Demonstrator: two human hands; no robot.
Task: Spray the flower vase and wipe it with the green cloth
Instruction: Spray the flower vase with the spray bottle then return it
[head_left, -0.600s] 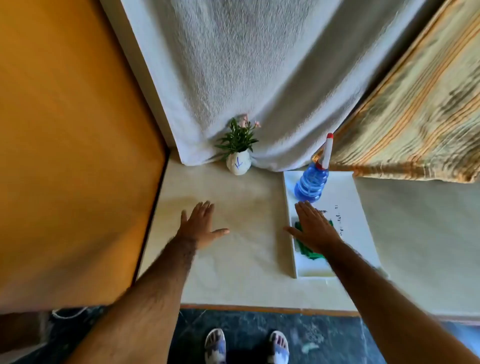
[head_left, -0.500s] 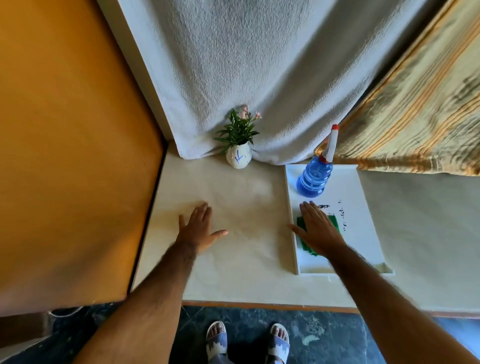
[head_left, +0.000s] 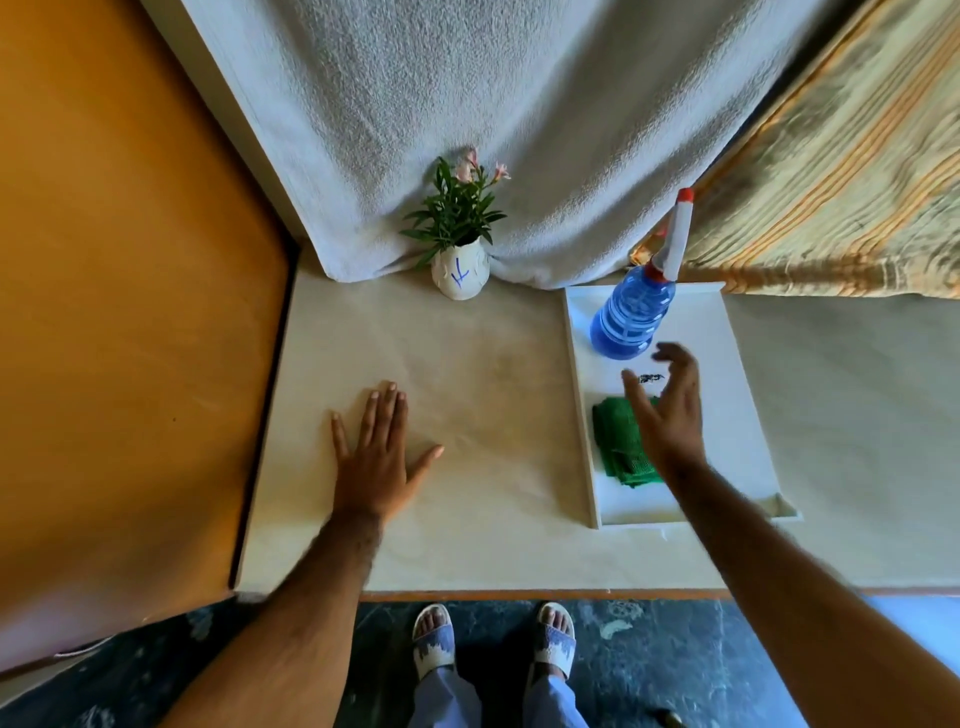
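Two hands, right hand (head_left: 670, 415) spread above green cloth (head_left: 621, 441), spray bottle (head_left: 631, 317) just beyond

Home: draped towel (head_left: 467, 93), striped curtain (head_left: 841, 171)

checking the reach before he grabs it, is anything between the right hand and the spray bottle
Nothing visible. The right hand hangs open above the green cloth, and only bare white tray lies between its fingers and the spray bottle.
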